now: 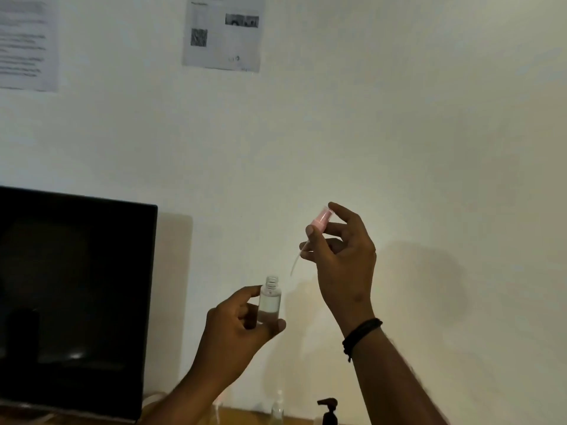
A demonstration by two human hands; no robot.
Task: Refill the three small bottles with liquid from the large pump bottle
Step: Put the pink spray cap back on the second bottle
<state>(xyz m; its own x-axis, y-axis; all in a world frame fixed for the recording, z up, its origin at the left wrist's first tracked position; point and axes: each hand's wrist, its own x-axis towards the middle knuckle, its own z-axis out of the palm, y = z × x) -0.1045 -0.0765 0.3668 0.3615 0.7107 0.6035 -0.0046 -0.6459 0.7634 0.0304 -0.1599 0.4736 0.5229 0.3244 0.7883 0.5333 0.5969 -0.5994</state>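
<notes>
My left hand [236, 326] holds a small clear bottle [270, 297] upright in the air, its threaded neck uncapped, with some clear liquid inside. Up and to its right, my right hand [340, 256] pinches a pink spray cap [320, 220] whose thin dip tube [295, 263] hangs down toward the bottle's mouth without touching it. At the bottom edge, the dark pump head of the large pump bottle [329, 411] pokes up from the table. Beside it stands another small clear bottle [277, 407], partly cut off.
A dark monitor [70, 302] fills the lower left. Two printed sheets [224, 32] hang on the white wall. A strip of wooden table [300, 420] shows at the bottom. My right wrist wears a black band [362, 332].
</notes>
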